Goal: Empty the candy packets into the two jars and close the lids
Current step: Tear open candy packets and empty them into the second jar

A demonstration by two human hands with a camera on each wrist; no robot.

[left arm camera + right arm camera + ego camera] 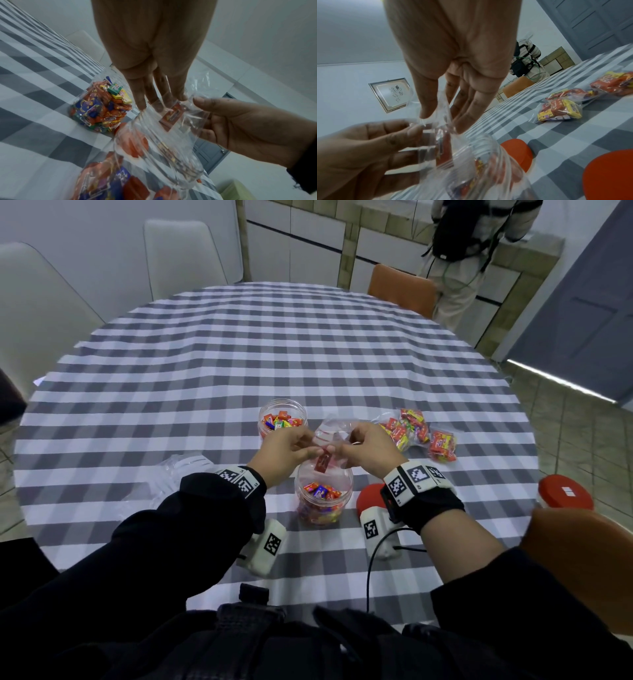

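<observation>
Both hands hold one clear plastic packet (334,436) above the near jar (323,498), which stands open on the gingham tablecloth (274,354) close to the person. The left hand (284,453) pinches the packet's left edge between thumb and fingertips; the right hand (368,451) pinches the right edge the same way, so the two hands face each other with the thin film stretched between them. The packet is nearly empty — a single red candy (322,463) hangs at its lower end, just over the jar's mouth and directly below the gap between the two thumbs. In the left wrist view that candy sits inside the film, just beyond the left fingertips (142,104) and beside the right thumb.

The near jar is partly filled with mixed wrapped candies. The far jar (282,419), also open and holding candies, stands just beyond the left hand. Two red lids lie on the cloth to the right: one (370,499) beside the near jar, partly hidden by the right wrist, the other (565,491) farther right near the table edge. Two full candy packets (407,426) and (443,446) lie side by side beyond the right hand, well apart from the jars. Crumpled empty packets (178,474) rest on the cloth left of the left forearm — their number is hard to tell.
</observation>
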